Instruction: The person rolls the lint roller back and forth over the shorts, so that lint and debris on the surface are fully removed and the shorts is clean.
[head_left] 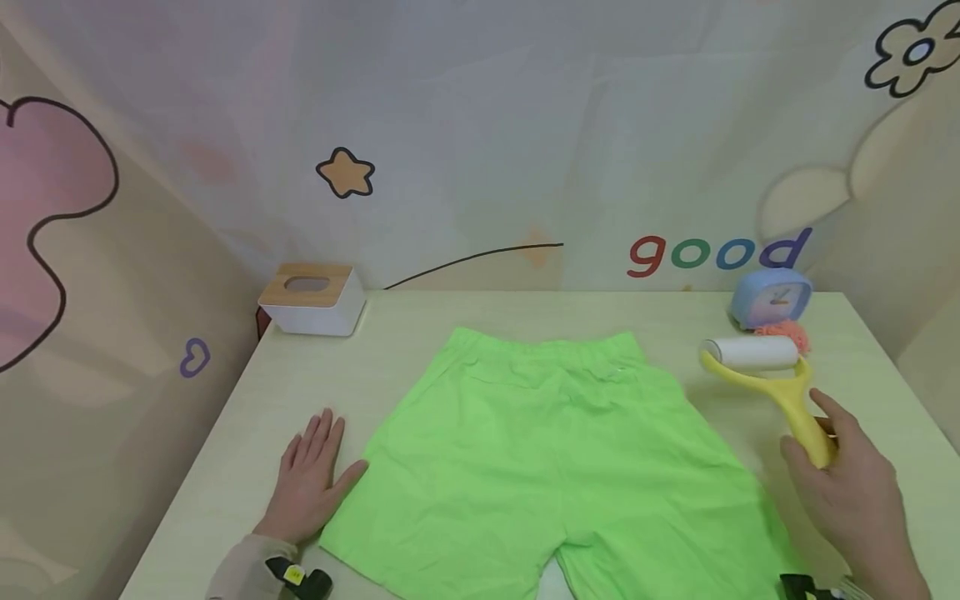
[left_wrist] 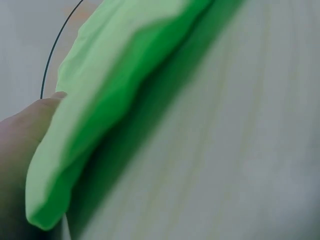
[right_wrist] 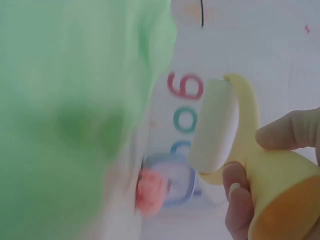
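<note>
Yellow lint roller (head_left: 787, 393) grasped by right fingers (head_left: 842, 417), left fingers (head_left: 318, 439) spread straight, thumb (head_left: 348, 481) touching green shorts (head_left: 555, 450)

The left hand (head_left: 309, 483) is laid palm down, its fingers (head_left: 321, 437) stretched forward and its thumb (head_left: 348, 482) spread out to the right, while the left wrist is covered by a pale sleeve (head_left: 247, 571). The right hand (head_left: 858, 479) is angled forward and inward; its right thumb (right_wrist: 282, 131) is set opposite the bent right fingers (right_wrist: 240, 206) in a grip.
</note>
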